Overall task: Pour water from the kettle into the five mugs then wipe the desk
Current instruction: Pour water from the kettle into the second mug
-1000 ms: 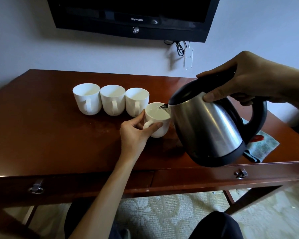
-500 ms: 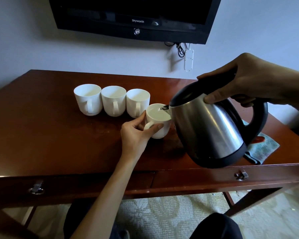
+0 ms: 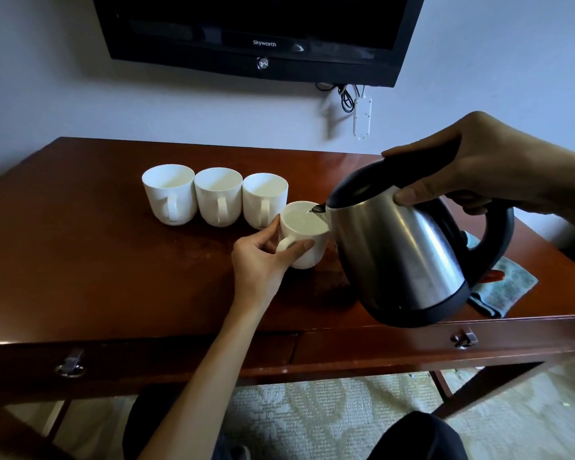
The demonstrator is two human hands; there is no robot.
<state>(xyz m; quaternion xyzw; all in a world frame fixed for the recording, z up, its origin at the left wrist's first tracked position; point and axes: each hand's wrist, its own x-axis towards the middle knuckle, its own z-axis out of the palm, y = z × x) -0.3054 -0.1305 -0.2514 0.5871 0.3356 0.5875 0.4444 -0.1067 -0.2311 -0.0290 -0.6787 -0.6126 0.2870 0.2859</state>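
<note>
Three white mugs stand in a row on the brown desk point(image 3: 80, 244): left mug point(image 3: 169, 194), middle mug point(image 3: 218, 195), right mug point(image 3: 264, 199). A fourth white mug point(image 3: 304, 235) sits just in front of them, with water inside. My left hand point(image 3: 263, 260) grips its handle and side. My right hand point(image 3: 472, 164) holds the steel kettle point(image 3: 402, 254) by its black handle, thumb on the lid. The kettle is tilted left, its spout over the fourth mug's rim. A fifth mug is not visible.
A teal cloth point(image 3: 508, 287) lies on the desk at the right, partly behind the kettle. A black TV point(image 3: 263, 34) hangs on the wall, with a white power strip point(image 3: 362, 117) below it. Two drawer handles, one point(image 3: 70, 365) and another point(image 3: 465, 338), face me.
The kettle stays tilted over the fourth mug, and both hands hold their places. The view has barely shifted.
</note>
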